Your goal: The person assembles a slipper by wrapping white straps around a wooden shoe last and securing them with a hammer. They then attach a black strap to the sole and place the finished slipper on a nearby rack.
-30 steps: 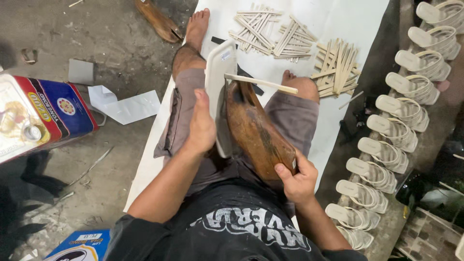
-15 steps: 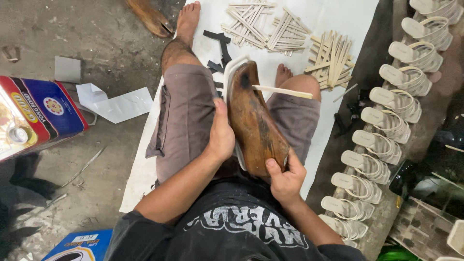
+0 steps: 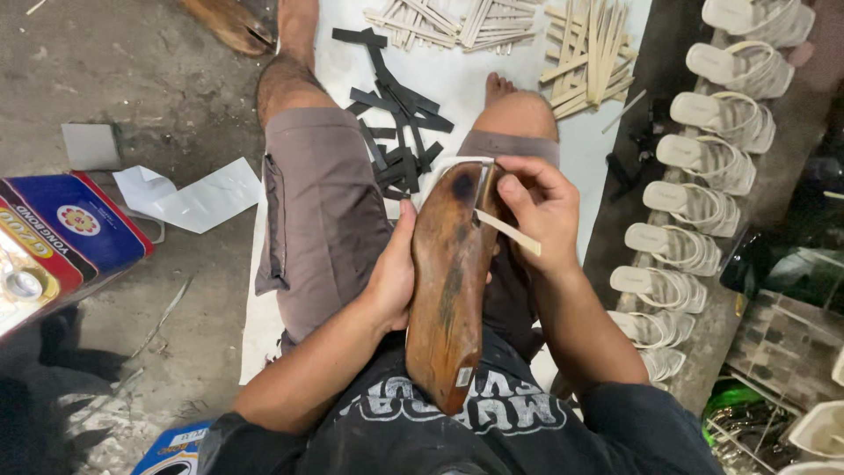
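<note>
A brown wooden shoe last point(image 3: 448, 290) rests upright on my lap, its toe pointing away, with a white sole piece point(image 3: 457, 164) at its far end. My left hand point(image 3: 394, 273) grips the last's left side. My right hand point(image 3: 543, 207) is at the toe end and pinches a thin cream strap strip point(image 3: 508, 232) against the last. I sit on the floor with grey shorts and both legs stretched out on a white sheet point(image 3: 457, 88).
Black strips point(image 3: 396, 132) lie between my legs; piles of cream strips point(image 3: 492, 22) lie beyond. A row of cream sandals point(image 3: 703, 158) lines the right side. A colourful tin box point(image 3: 61, 237), white paper point(image 3: 189, 193) and another brown last point(image 3: 230, 22) lie left.
My right hand left the heel end of the last and moved up to the toe, taking hold of the cream strip. The last tipped more upright and the view shifted closer.
</note>
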